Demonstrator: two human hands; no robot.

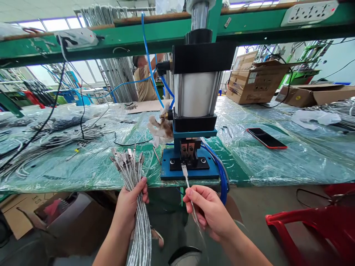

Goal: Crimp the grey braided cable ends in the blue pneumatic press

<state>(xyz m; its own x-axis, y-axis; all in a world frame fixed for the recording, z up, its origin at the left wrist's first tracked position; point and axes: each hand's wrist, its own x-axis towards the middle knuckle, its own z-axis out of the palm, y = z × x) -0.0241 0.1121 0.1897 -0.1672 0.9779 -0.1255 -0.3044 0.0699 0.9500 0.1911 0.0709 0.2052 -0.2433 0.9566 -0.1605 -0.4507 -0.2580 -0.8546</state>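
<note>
Fingers of my right hand (208, 208) pinch a single cable (187, 181), its metal plug (184, 170) aimed at 12 o'clock, at the black block (174, 164) of the press (197, 94); I can't tell whether they touch. Taking the plug as the clock's centre, my left hand (130, 199) sits at 8 o'clock, clenched round a thick bundle of cables (142, 229), whose plugs fan out at 9. The press rises at 12 on its blue base (166, 173), with a stained white glove (161, 127) against its side at 11. Farther out on the plastic-covered table (266, 166), a phone (266, 138) lies between 2 and 3, and an open cardboard box (249, 83) stands at 1. Beyond the table, a person (145, 83) is at 11; a red chair (318, 225) is at 4.
</note>
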